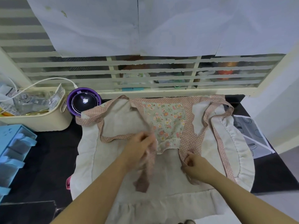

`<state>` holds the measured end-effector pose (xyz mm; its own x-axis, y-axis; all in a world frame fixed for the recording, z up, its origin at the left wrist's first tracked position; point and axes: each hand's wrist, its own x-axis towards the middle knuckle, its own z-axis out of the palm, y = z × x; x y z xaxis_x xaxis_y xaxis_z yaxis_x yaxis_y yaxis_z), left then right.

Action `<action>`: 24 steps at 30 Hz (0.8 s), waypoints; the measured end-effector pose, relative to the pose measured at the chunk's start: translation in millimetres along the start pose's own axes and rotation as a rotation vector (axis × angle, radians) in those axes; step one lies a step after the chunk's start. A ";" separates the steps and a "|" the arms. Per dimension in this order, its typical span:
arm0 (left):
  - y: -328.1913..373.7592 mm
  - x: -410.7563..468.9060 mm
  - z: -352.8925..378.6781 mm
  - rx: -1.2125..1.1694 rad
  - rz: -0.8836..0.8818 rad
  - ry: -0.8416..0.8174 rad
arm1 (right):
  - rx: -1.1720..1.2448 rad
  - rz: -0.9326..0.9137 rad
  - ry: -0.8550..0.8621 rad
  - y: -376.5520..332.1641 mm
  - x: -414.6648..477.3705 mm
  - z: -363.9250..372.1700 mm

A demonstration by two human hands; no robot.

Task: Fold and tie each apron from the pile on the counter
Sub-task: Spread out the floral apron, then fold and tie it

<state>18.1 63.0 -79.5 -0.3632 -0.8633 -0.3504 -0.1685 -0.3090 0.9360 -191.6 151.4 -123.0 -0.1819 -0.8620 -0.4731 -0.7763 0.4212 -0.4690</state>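
So the apron [123, 126] is laid out flat on the black counter [48, 159], with the flower patch [165, 120] in the middle of it, and I'll place everything off that patch. The left hand [137, 149] is just off the patch's lower left corner, fingers curled round a pink dotted strap [113, 137], with a loose tail hanging below the hand. That hand is blurry, so I can't tell how firm the hold is. The right hand [195, 167] is just below the patch's lower right corner, thumb and fingers pinching the pink band [187, 143] that runs down that side. Looks to me like the straps are being gathered in before any folding, so early days. What could go wrong: the long loop [226, 109] lies sprawled out to the right of the patch. A hard pull on either end could drag it across, twist it, and bunch the cream cloth underneath, so the fold comes out lumpy. Also, the purple gadget [84, 101] sits up left of the patch, right at the apron's edge, with a basket [40, 123] beyond it. A sharp tug on the cloth could nudge it. Slow, even pulls would be my bet.
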 end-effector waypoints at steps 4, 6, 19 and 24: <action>-23.6 -6.1 26.1 0.402 0.000 -0.329 | 0.051 -0.019 -0.051 6.6 -7.0 -13.0; -37.7 -6.3 27.7 0.924 0.137 -0.327 | -0.040 -0.024 -0.087 6.7 -7.3 -14.4; -46.4 -12.9 -6.0 1.608 0.006 -0.271 | -0.261 0.021 -0.112 5.1 2.5 5.5; -24.5 -8.9 -34.6 1.223 -0.080 -0.010 | -0.048 -0.023 -0.073 12.2 5.8 -15.5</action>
<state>57.3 64.5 -98.2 -0.3181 -0.8545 -0.4107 -0.9383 0.2217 0.2654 -211.5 147.1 -119.9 -0.1208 -0.8479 -0.5163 -0.8079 0.3862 -0.4452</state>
